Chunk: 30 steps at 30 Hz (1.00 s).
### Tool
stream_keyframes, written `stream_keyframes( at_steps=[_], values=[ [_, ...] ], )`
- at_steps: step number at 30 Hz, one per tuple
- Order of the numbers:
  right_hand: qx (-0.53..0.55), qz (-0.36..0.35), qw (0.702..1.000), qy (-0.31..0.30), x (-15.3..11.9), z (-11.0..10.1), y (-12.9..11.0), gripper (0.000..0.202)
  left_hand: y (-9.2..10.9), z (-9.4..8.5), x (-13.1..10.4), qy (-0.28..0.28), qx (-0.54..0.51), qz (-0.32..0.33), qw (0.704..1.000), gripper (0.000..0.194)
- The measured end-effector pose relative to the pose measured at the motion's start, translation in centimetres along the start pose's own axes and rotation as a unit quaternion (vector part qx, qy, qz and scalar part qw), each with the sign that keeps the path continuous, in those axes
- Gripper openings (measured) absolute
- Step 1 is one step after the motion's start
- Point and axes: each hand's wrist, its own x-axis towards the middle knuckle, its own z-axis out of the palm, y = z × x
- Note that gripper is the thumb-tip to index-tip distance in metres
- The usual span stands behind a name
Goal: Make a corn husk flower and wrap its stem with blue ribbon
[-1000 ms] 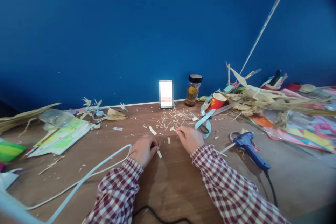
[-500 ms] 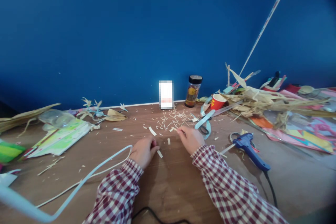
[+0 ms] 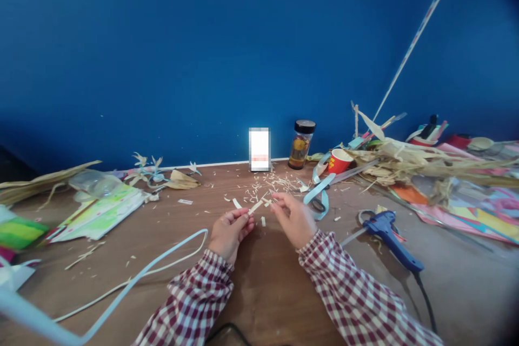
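Note:
Pinched between thumb and fingers of my left hand (image 3: 232, 230) is a pale strip (image 3: 255, 206), pointing up and to the right. Close to its far end is my right hand (image 3: 294, 219), with a small pale sliver (image 3: 267, 201) at its fingertips. Slightly blurred, the right fingers are bent toward the thumb. Many thin pale slivers (image 3: 286, 181) are scattered on the brown table (image 3: 259, 286) just beyond both hands. A short pale piece (image 3: 263, 221) lies between the hands, and a white strip (image 3: 237, 204) is beyond my left hand.
A blue glue gun (image 3: 391, 235) lies right, near light-blue ribbon (image 3: 318, 192) and scissors. Behind stand a lidded jar (image 3: 301, 145) and a red cup (image 3: 339, 161). Dried husks (image 3: 430, 159) cover the right back. A white cable (image 3: 162, 248) curves at left, by a green-white sheet (image 3: 97, 211).
My left hand has moved up and right, and its strip now points up toward the right hand. The right hand has shifted slightly. The view has moved a little.

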Motion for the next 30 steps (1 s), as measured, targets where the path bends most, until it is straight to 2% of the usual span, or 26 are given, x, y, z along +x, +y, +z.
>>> stream_keyframes(
  at_steps=[3,6,12,16,24,30],
  values=[
    [0.042,-0.002,0.999,-0.034,-0.2,0.4,-0.5,0.037,-0.4,0.3,-0.3,-0.006,0.002,0.009,1.0,0.014],
    [0.065,0.006,0.996,-0.063,-0.3,0.8,-0.6,0.029,-0.9,0.6,-0.8,-0.028,0.03,0.031,0.999,0.019],
    [0.093,0.03,0.994,-0.052,-0.2,0.6,-0.2,0.015,-1.6,0.8,-1.2,-0.071,0.082,0.004,0.994,0.04],
    [0.097,0.028,0.993,-0.057,-0.2,0.4,-0.3,0.015,-1.7,0.6,-1.1,-0.098,0.109,-0.022,0.989,0.032],
    [0.092,0.008,0.993,-0.072,-0.3,0.5,-0.2,0.017,-1.7,0.6,-1.2,-0.106,0.165,-0.018,0.98,0.024],
    [0.038,0.002,0.999,-0.029,-0.1,0.4,-0.3,0.028,-1.4,0.6,-0.9,-0.064,0.082,-0.025,0.994,0.028]
  ],
)
